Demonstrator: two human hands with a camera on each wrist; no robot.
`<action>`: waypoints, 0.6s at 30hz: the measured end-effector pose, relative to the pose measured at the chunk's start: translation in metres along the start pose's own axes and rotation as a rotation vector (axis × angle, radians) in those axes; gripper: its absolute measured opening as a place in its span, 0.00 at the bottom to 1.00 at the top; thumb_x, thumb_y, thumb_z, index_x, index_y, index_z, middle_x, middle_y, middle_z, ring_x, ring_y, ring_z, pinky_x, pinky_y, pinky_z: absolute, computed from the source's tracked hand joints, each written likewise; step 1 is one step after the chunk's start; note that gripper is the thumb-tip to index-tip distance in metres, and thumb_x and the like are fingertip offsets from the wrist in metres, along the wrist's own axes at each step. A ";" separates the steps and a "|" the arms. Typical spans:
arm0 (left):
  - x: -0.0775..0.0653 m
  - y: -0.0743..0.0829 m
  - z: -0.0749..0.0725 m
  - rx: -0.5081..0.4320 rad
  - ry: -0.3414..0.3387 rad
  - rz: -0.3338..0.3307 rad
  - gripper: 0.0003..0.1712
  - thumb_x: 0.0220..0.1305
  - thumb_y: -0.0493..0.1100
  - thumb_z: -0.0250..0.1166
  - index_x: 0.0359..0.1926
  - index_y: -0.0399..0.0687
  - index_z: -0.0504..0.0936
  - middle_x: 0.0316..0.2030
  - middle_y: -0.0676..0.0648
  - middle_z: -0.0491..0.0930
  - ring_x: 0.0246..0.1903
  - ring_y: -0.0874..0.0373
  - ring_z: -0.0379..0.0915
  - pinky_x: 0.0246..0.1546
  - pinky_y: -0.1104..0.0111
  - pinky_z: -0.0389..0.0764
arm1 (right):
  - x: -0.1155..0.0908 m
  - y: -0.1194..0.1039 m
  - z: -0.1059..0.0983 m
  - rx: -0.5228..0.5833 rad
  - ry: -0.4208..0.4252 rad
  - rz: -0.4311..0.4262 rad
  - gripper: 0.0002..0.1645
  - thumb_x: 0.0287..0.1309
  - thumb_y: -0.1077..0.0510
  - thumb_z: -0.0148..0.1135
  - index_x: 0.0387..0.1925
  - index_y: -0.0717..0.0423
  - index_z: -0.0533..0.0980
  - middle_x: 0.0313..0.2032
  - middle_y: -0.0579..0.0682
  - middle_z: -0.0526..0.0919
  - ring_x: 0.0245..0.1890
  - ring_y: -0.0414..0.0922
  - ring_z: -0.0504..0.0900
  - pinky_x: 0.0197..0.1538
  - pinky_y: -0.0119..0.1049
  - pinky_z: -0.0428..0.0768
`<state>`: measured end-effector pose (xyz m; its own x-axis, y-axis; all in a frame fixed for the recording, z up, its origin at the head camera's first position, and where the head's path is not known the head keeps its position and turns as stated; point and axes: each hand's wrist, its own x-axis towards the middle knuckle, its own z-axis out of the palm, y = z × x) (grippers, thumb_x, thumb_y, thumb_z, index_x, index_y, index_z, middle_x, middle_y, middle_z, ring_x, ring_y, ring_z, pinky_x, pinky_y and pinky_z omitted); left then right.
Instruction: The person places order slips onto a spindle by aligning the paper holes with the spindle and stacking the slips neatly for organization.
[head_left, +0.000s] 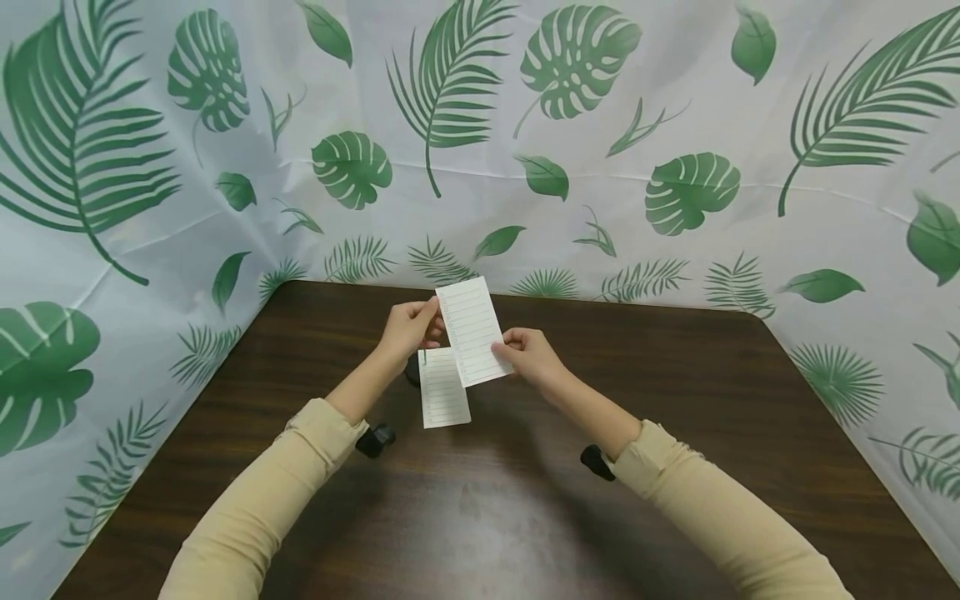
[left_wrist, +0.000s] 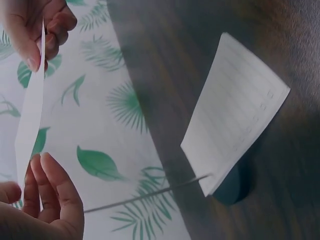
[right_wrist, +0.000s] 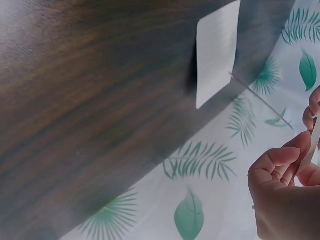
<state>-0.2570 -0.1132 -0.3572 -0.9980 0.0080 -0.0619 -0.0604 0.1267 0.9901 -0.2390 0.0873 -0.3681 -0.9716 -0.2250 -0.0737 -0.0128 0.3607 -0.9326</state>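
Observation:
My left hand [head_left: 408, 327] pinches a white lined sheet [head_left: 471, 329] near its upper left corner. The thumb and fingers of my right hand [head_left: 531, 354] grip its lower right edge, so the sheet is held up between both hands. Below and partly behind it is another lined sheet [head_left: 444, 396], or a thin stack. A thin metal spike [left_wrist: 145, 195] passes through this lower paper near one edge and points up toward my hands. Its dark rounded base [left_wrist: 237, 184] shows beneath the paper. Whether the spike touches the held sheet cannot be made out.
The dark wood-grain table [head_left: 675, 400] extends around the spike. A white curtain [head_left: 480, 217] printed with green leaves stands behind the table and along its sides. Black wrist mounts [head_left: 372, 442] sit under both of the beige sleeves [head_left: 247, 500].

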 end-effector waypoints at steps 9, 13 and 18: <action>0.007 0.003 -0.007 0.034 0.058 -0.001 0.15 0.66 0.42 0.59 0.45 0.33 0.79 0.26 0.50 0.74 0.22 0.66 0.70 0.20 0.78 0.79 | 0.008 -0.009 0.005 -0.027 -0.013 -0.007 0.11 0.63 0.63 0.54 0.37 0.71 0.74 0.23 0.47 0.80 0.21 0.36 0.73 0.22 0.26 0.71; 0.011 0.004 -0.011 0.029 0.098 0.007 0.18 0.69 0.44 0.56 0.48 0.31 0.79 0.26 0.51 0.74 0.22 0.66 0.69 0.22 0.78 0.81 | 0.014 -0.012 0.009 -0.023 -0.010 0.006 0.11 0.63 0.62 0.55 0.36 0.71 0.75 0.23 0.47 0.79 0.19 0.37 0.71 0.22 0.27 0.70; 0.015 0.004 -0.014 0.018 0.127 0.005 0.20 0.68 0.45 0.56 0.49 0.31 0.79 0.25 0.53 0.73 0.23 0.66 0.69 0.21 0.79 0.80 | 0.020 -0.014 0.015 0.002 -0.009 0.003 0.11 0.63 0.63 0.55 0.35 0.72 0.75 0.21 0.46 0.77 0.17 0.37 0.68 0.21 0.26 0.68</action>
<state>-0.2727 -0.1268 -0.3525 -0.9923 -0.1173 -0.0395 -0.0565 0.1450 0.9878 -0.2552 0.0645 -0.3622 -0.9695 -0.2319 -0.0800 -0.0091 0.3599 -0.9329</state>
